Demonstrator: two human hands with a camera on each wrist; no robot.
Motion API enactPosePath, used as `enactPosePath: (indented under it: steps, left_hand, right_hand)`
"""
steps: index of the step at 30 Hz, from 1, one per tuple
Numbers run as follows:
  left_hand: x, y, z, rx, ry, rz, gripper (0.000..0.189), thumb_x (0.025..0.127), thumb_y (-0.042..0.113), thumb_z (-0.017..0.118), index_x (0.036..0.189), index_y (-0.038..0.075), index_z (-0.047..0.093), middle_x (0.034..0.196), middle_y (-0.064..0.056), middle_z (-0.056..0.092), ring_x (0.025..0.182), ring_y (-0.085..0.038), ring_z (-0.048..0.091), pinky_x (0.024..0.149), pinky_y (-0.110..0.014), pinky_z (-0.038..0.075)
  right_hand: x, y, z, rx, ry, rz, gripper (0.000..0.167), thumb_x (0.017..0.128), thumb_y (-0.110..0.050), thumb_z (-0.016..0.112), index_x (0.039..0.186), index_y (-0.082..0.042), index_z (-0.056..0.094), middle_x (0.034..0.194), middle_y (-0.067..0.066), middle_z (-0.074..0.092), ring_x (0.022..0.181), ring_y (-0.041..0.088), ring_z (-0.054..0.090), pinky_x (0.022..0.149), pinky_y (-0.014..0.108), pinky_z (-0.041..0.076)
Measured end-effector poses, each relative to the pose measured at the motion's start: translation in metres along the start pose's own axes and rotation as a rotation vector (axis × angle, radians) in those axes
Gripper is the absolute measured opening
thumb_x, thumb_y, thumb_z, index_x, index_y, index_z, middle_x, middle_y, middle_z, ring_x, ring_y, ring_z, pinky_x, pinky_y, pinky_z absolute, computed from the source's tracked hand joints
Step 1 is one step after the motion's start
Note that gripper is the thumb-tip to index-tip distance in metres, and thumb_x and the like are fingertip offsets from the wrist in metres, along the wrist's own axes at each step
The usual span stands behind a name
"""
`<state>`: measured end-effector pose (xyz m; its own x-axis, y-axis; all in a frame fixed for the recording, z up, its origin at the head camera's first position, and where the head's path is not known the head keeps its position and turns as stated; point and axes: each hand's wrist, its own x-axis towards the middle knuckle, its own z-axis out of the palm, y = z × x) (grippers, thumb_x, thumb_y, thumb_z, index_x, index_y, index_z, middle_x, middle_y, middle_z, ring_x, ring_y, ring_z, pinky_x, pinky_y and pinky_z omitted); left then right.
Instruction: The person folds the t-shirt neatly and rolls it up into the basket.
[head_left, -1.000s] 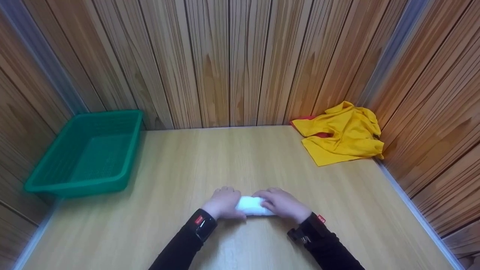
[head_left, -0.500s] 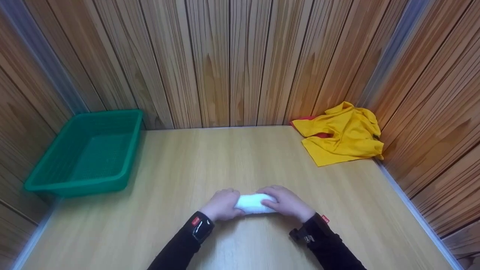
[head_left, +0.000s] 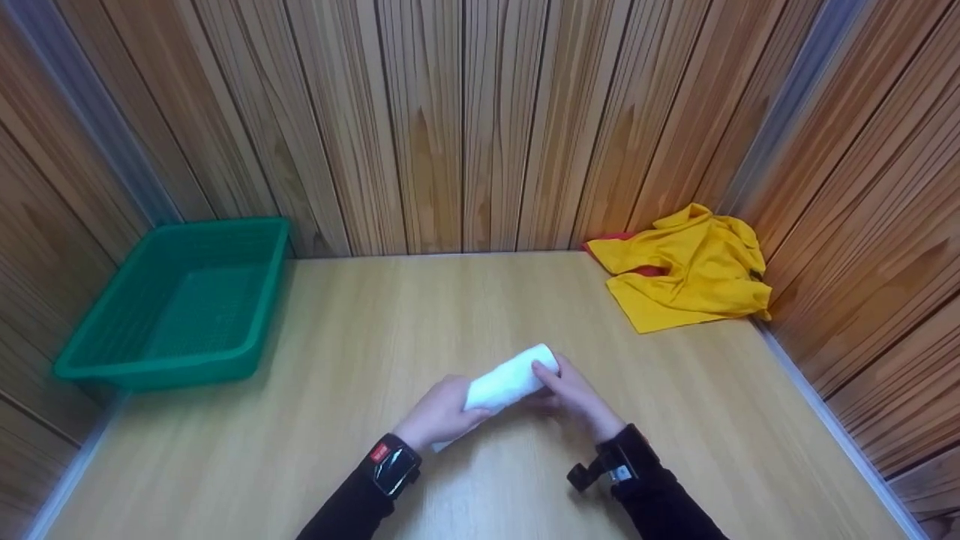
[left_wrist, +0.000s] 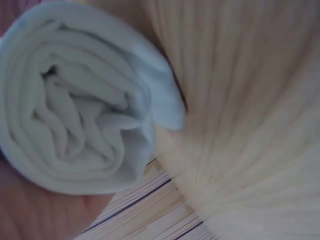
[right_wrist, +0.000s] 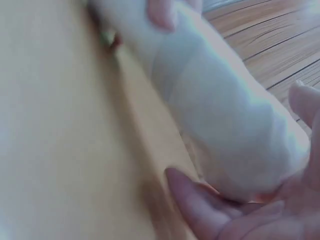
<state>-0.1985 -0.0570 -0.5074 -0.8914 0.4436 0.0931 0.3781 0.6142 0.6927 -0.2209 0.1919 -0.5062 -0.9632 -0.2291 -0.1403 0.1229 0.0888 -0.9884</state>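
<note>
A white cloth rolled into a cylinder [head_left: 508, 382] is held slanting above the wooden table, its right end farther from me. My left hand [head_left: 441, 411] grips its near left end, with a bit of white sticking out below the palm. At the far end my right hand [head_left: 576, 396] holds it, thumb on top and fingers underneath. The left wrist view looks straight at the spiral layers of the cloth roll [left_wrist: 80, 115], and a loose flap hangs at its side. In the right wrist view, fingers [right_wrist: 200, 205] curl under the roll's end.
A green plastic basket [head_left: 247, 360] stands at the left against the panelled wall. A crumpled yellow cloth [head_left: 697, 270] lies in the back right corner, with some red cloth [head_left: 619, 235] showing beneath it. Wood-patterned walls [head_left: 435, 127] enclose the table on three sides.
The roll was level and low near the table, with both hands over its ends. Its right end has since swung up and away, and the right hand has moved to hold that end.
</note>
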Motion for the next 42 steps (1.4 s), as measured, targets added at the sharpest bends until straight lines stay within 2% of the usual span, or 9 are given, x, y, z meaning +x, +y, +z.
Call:
enactPosePath:
  steps: [3, 9, 13, 20, 23, 26, 30, 36, 42]
  left_hand:
    - [-0.002, -0.001, 0.001, 0.036, -0.029, 0.006, 0.041, 0.088, 0.030, 0.074, 0.116, 0.002, 0.062, 0.097, -0.005, 0.062, 0.087, -0.019, 0.059, 0.079, -0.039, 0.051]
    - [-0.004, -0.003, 0.000, 0.011, -0.063, 0.011, 0.037, 0.088, 0.029, 0.074, 0.115, 0.005, 0.064, 0.095, -0.003, 0.065, 0.085, -0.017, 0.061, 0.076, -0.036, 0.050]
    - [-0.007, -0.004, -0.004, -0.030, -0.077, 0.007, 0.038, 0.088, 0.028, 0.074, 0.116, 0.005, 0.064, 0.097, -0.002, 0.067, 0.087, -0.018, 0.063, 0.076, -0.036, 0.050]
    - [-0.014, -0.008, -0.021, -0.101, -0.076, -0.019, 0.042, 0.090, 0.028, 0.072, 0.123, 0.004, 0.064, 0.107, -0.007, 0.068, 0.097, -0.023, 0.064, 0.088, -0.045, 0.050]
    - [-0.017, -0.011, -0.032, -0.084, -0.043, -0.004, 0.041, 0.091, 0.028, 0.071, 0.123, 0.003, 0.063, 0.109, -0.009, 0.069, 0.098, -0.025, 0.064, 0.089, -0.047, 0.050]
    - [-0.020, -0.014, -0.046, -0.063, 0.005, 0.008, 0.040, 0.090, 0.027, 0.071, 0.120, 0.002, 0.064, 0.106, -0.010, 0.069, 0.094, -0.026, 0.065, 0.087, -0.047, 0.051]
    - [-0.022, -0.018, -0.067, -0.060, 0.056, -0.015, 0.037, 0.090, 0.027, 0.073, 0.118, 0.004, 0.065, 0.104, -0.009, 0.069, 0.093, -0.026, 0.064, 0.086, -0.048, 0.051]
    - [-0.025, -0.022, -0.104, -0.126, 0.055, -0.081, 0.037, 0.089, 0.020, 0.074, 0.123, 0.009, 0.065, 0.112, -0.007, 0.068, 0.103, -0.025, 0.063, 0.092, -0.050, 0.049]
    - [-0.028, -0.022, -0.138, -0.077, 0.070, -0.046, 0.038, 0.090, 0.018, 0.072, 0.125, 0.004, 0.064, 0.113, -0.012, 0.068, 0.103, -0.029, 0.063, 0.092, -0.052, 0.049]
  right_hand:
    - [0.003, 0.002, 0.010, 0.081, 0.072, -0.007, 0.053, 0.099, -0.029, 0.060, 0.134, 0.004, 0.039, 0.128, 0.022, 0.048, 0.112, 0.032, 0.054, 0.092, 0.045, 0.050]
    - [0.008, 0.010, 0.019, -0.002, 0.196, -0.063, 0.044, 0.098, -0.024, 0.063, 0.124, 0.007, 0.047, 0.112, 0.017, 0.055, 0.098, 0.025, 0.054, 0.082, 0.031, 0.047]
    - [0.010, 0.011, 0.021, -0.054, 0.224, -0.093, 0.039, 0.098, -0.022, 0.063, 0.118, 0.008, 0.050, 0.105, 0.015, 0.055, 0.092, 0.024, 0.053, 0.078, 0.030, 0.044]
    - [0.014, 0.002, 0.029, -0.085, 0.222, -0.072, 0.042, 0.097, -0.027, 0.064, 0.120, 0.007, 0.051, 0.107, 0.015, 0.056, 0.096, 0.026, 0.052, 0.084, 0.034, 0.044]
    - [0.020, -0.005, 0.037, -0.047, 0.195, -0.079, 0.046, 0.098, -0.026, 0.062, 0.126, 0.008, 0.049, 0.112, 0.017, 0.057, 0.099, 0.025, 0.055, 0.086, 0.035, 0.047]
    - [0.029, -0.014, 0.047, 0.022, 0.146, -0.105, 0.043, 0.099, -0.022, 0.061, 0.125, 0.011, 0.048, 0.110, 0.018, 0.058, 0.095, 0.025, 0.058, 0.084, 0.035, 0.051]
    - [0.044, -0.028, 0.060, 0.088, 0.083, -0.111, 0.038, 0.099, -0.019, 0.060, 0.122, 0.009, 0.049, 0.108, 0.019, 0.058, 0.092, 0.025, 0.062, 0.080, 0.035, 0.055]
    - [0.063, -0.054, 0.078, 0.113, 0.044, -0.078, 0.041, 0.099, -0.026, 0.061, 0.125, 0.004, 0.050, 0.115, 0.019, 0.059, 0.100, 0.028, 0.063, 0.086, 0.038, 0.055]
    - [0.079, -0.076, 0.095, 0.182, -0.001, -0.107, 0.045, 0.100, -0.023, 0.060, 0.130, 0.007, 0.046, 0.118, 0.021, 0.056, 0.103, 0.031, 0.062, 0.089, 0.040, 0.054]
